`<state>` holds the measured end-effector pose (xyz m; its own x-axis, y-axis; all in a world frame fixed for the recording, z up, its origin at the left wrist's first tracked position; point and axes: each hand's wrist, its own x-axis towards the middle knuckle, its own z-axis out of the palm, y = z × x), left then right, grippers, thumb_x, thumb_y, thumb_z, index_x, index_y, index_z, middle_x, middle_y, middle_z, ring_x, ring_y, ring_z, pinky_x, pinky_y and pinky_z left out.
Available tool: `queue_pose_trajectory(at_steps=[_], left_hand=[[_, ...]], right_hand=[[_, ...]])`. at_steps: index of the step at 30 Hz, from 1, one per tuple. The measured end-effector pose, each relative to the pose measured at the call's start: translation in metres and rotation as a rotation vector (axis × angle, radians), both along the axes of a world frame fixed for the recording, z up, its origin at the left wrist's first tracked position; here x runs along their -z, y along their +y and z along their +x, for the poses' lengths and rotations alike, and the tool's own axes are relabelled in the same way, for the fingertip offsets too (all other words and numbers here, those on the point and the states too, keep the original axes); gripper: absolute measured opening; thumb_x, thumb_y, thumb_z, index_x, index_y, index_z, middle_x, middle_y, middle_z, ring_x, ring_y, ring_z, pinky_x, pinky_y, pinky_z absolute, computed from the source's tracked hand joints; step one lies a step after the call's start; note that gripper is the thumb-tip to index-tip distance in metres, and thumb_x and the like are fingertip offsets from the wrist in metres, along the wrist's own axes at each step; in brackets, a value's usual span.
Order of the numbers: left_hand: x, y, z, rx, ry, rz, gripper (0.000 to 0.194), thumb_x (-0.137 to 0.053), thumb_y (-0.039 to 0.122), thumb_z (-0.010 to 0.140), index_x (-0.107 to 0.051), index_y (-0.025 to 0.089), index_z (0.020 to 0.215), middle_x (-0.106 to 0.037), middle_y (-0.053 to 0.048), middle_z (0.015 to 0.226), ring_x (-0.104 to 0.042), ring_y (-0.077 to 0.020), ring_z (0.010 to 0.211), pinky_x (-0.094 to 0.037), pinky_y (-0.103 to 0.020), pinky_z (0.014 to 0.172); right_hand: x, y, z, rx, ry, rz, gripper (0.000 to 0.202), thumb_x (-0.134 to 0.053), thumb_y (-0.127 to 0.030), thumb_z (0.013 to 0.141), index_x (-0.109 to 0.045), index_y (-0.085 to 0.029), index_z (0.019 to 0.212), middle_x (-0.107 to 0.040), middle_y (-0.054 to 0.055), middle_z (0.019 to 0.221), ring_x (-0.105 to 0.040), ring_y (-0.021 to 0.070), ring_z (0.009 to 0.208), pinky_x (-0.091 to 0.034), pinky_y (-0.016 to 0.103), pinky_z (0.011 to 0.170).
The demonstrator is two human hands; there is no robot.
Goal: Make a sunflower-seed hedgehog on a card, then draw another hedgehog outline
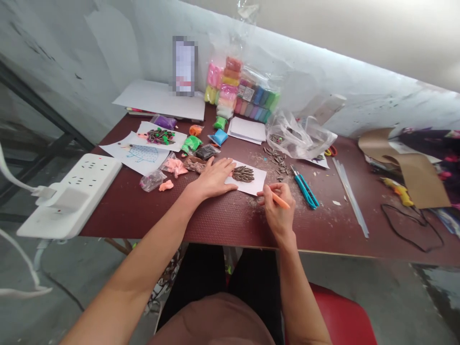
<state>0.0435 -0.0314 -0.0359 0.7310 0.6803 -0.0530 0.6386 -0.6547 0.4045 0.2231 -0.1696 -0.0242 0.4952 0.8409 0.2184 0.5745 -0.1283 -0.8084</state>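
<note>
Surface (223, 220): dark red, finely textured; far edge along the wall, pale crumbs strewn right of centre.
Card (258, 178): small, white, mid-surface toward the near edge; a leaf-shaped cluster of dark seeds (243, 174) lies on it.
Left hand (216, 178): palm down, thumb apart from the fingers, over the card's left end.
Right hand (276, 201): pinching an orange pen (281, 200) at the card's near right corner.
Loose seeds (278, 163): scattered beyond the card, toward the far edge.
Cutter (305, 188): teal, flat, right of the right hand.
Left part: drawing (142, 155) of a blue spotted animal by the left edge, a second card (179, 139) with seeds and green bits overlapping it; clay packets (192, 143) to the right, some opened.
Far edge: paper stack (143, 98) at the far left corner; bagged clay (244, 93) in many colours against the wall; crumpled clear bag (302, 134) to its right.
Right part: translucent strips (350, 196) lying toward the near edge; yellow tool (400, 191) with looped black cord; curled brown sheet (420, 172) beyond.
Power strip (97, 170): white, plugs in, at the left edge near the near left corner.
Room: wall (118, 52) pale, stained; floor (359, 275) grey; red stool (341, 311) below the near edge.
</note>
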Motion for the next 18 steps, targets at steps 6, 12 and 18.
queue_pose_trajectory(at_steps=[6,12,18], left_hand=[[-0.001,0.001,0.001,0.006,-0.009,0.025,0.07,-0.061,0.047,0.096,-0.044,0.016,0.156,-0.042,-0.018,0.165,-0.034,-0.0321,0.156,-0.014,-0.058,0.129],[-0.002,0.0,0.001,-0.001,0.006,0.038,0.067,-0.061,0.047,0.096,-0.045,0.016,0.154,-0.043,-0.018,0.165,-0.036,-0.0305,0.155,-0.015,-0.059,0.129],[-0.003,-0.002,0.002,-0.005,-0.004,0.073,0.062,-0.062,0.045,0.096,-0.051,0.014,0.148,-0.049,-0.018,0.16,-0.041,-0.033,0.152,-0.016,-0.058,0.129]], right_hand=[[0.002,-0.005,0.013,0.005,-0.191,-0.122,0.029,-0.049,-0.046,0.1,-0.065,-0.022,0.094,-0.076,0.006,0.075,-0.066,0.019,0.056,-0.043,0.029,0.059],[0.005,-0.004,0.014,0.118,-0.569,-0.336,0.018,-0.06,-0.026,0.094,-0.072,-0.02,0.106,-0.075,0.011,0.09,-0.064,0.0223,0.075,-0.03,0.029,0.063],[0.003,0.004,0.011,0.05,-0.582,-0.356,0.02,-0.059,-0.027,0.095,-0.073,-0.02,0.108,-0.072,0.011,0.088,-0.062,0.0246,0.083,-0.031,0.029,0.067]])
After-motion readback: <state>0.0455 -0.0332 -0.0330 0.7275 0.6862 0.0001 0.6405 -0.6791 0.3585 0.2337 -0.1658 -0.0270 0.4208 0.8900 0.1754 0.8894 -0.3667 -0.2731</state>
